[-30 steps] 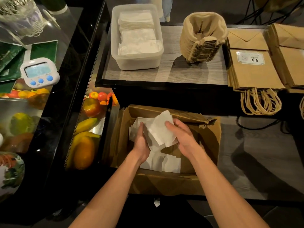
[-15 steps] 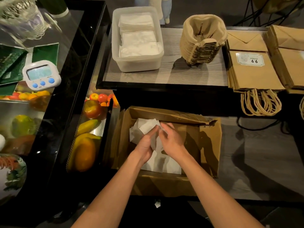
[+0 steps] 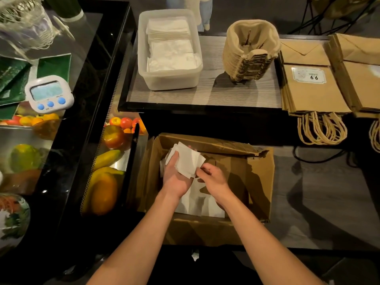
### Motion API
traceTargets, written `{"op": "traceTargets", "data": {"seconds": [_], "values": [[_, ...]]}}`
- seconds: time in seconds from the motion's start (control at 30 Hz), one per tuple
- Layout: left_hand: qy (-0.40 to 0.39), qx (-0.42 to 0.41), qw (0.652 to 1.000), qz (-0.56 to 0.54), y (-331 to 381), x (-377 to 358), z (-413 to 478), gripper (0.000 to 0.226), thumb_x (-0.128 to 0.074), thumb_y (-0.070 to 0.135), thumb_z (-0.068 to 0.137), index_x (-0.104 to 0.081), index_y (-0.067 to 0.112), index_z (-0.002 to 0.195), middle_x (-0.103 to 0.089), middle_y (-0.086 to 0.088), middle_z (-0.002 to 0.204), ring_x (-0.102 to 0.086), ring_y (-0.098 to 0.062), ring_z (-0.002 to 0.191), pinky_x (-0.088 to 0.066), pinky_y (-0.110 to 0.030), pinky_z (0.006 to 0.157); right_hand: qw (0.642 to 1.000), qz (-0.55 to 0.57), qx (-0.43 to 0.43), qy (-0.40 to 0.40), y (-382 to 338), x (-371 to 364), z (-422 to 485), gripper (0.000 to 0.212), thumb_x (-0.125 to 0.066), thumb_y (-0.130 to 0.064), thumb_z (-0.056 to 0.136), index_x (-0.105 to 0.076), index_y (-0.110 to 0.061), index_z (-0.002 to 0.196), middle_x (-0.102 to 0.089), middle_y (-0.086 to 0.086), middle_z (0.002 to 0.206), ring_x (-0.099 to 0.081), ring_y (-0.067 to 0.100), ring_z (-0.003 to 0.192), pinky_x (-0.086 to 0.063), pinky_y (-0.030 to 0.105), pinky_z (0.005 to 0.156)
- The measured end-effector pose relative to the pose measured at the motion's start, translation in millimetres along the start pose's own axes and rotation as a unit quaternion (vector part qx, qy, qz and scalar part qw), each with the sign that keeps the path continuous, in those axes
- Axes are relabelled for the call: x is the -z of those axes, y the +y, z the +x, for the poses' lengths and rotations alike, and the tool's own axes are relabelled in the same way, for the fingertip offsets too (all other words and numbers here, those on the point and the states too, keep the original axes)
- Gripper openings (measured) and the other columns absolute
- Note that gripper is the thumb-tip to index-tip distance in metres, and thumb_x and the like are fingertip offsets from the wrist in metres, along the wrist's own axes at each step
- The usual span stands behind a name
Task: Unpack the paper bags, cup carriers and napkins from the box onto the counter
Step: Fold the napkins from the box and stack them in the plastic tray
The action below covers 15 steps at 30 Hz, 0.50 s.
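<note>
Two hands: both are down in the box (image 3: 261, 182), the left hand (image 3: 176, 179) and right hand (image 3: 213, 177) working one bundle, and I read it as gathering loose sheets into something carryable.
Left hand: it cradles the held napkins (image 3: 185, 161) from below, thumb laid across the top, fingers curled underneath with the tips peeking past the far edge.
Right hand: fingers curled in, pinching the bundle's near right corner, probably to square up the edges.
Held napkins: thin, soft white squares, fanned out of line, raised above the box floor and not yet on the counter (image 3: 216, 95).
Loose napkins (image 3: 201, 204): more white sheets lie flat on the box floor under the wrists.
Box: brown corrugated card with its flaps open and the far flap creased and torn, sitting low in front of the counter.
Counter: grey wood-grain top with a black rim.
Tub (image 3: 170, 81): translucent plastic with rounded corners, already holding neat white piles, so it is the likely home for this bundle.
Cup carriers (image 3: 250, 52): moulded pulp, nested in a leaning stack near the tub's right.
Paper bags (image 3: 314, 91): flat kraft stacks, their twisted handles hanging over the counter edge.
Progress: bags and carriers look unpacked; napkins seem to be the last job.
</note>
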<state>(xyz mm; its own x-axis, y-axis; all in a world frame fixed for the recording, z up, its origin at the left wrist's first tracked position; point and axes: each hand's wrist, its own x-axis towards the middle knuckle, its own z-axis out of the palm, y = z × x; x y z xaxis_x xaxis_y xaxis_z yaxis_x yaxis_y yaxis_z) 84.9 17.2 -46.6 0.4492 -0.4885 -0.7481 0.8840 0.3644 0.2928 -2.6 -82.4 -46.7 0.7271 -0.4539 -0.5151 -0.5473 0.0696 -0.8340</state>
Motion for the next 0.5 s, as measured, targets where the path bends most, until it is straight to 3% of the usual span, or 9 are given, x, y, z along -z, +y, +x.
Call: {"op": "traceTargets", "data": {"seconds": [0.13, 0.23, 0.33, 0.43, 0.5], "values": [[0.016, 0.000, 1.000, 0.001, -2, 0, 0, 0.035, -0.052, 0.041, 0.105, -0.060, 0.009, 0.116, -0.075, -0.021, 0.098, -0.065, -0.033, 0.108, -0.050, -0.042, 0.101, 0.998, 0.006, 0.055, 0.018, -6, 2, -6, 0.012, -0.064, -0.025, 0.098, -0.068, -0.016, 0.104, -0.069, -0.002, 0.101, -0.065, 0.012, 0.096, -0.051, 0.021, 0.078], [0.005, 0.021, 0.999, -0.028, -5, 1, 2, 0.046, -0.054, 0.043, 0.103, -0.058, 0.007, 0.131, -0.072, -0.023, 0.116, -0.061, -0.035, 0.124, -0.050, -0.044, 0.105, 0.995, -0.023, 0.085, 0.049, -11, 0, -16, 0.021, -0.064, -0.027, 0.098, -0.060, -0.021, 0.117, -0.065, -0.006, 0.104, -0.062, 0.005, 0.096, -0.050, 0.016, 0.071], [-0.006, 0.031, 0.999, -0.032, -9, 4, 5, 0.050, -0.058, 0.043, 0.100, -0.061, 0.006, 0.134, -0.069, -0.021, 0.125, -0.060, -0.033, 0.128, -0.046, -0.044, 0.111, 0.984, -0.088, 0.135, 0.072, -12, -2, -21, 0.022, -0.062, -0.027, 0.099, -0.060, -0.023, 0.120, -0.062, -0.009, 0.105, -0.059, 0.002, 0.092, -0.048, 0.013, 0.070], [-0.035, 0.033, 0.997, -0.056, -10, 8, 12, 0.053, -0.063, 0.042, 0.096, -0.060, 0.011, 0.139, -0.068, -0.011, 0.125, -0.065, -0.024, 0.118, -0.053, -0.041, 0.101, 0.945, -0.206, 0.241, 0.079, -9, -7, -22, 0.029, -0.055, -0.029, 0.102, -0.062, -0.021, 0.129, -0.058, -0.008, 0.112, -0.056, 0.001, 0.094, -0.039, 0.006, 0.075], [-0.034, 0.026, 0.997, -0.061, -10, 7, 9, 0.043, -0.055, 0.044, 0.099, -0.065, 0.012, 0.126, -0.071, -0.010, 0.110, -0.072, -0.023, 0.099, -0.055, -0.037, 0.092, 0.900, -0.291, 0.318, 0.068, -3, -12, -19, 0.035, -0.047, -0.031, 0.101, -0.064, -0.018, 0.128, -0.059, 0.002, 0.113, -0.059, 0.010, 0.093, -0.039, 0.009, 0.078]]}}
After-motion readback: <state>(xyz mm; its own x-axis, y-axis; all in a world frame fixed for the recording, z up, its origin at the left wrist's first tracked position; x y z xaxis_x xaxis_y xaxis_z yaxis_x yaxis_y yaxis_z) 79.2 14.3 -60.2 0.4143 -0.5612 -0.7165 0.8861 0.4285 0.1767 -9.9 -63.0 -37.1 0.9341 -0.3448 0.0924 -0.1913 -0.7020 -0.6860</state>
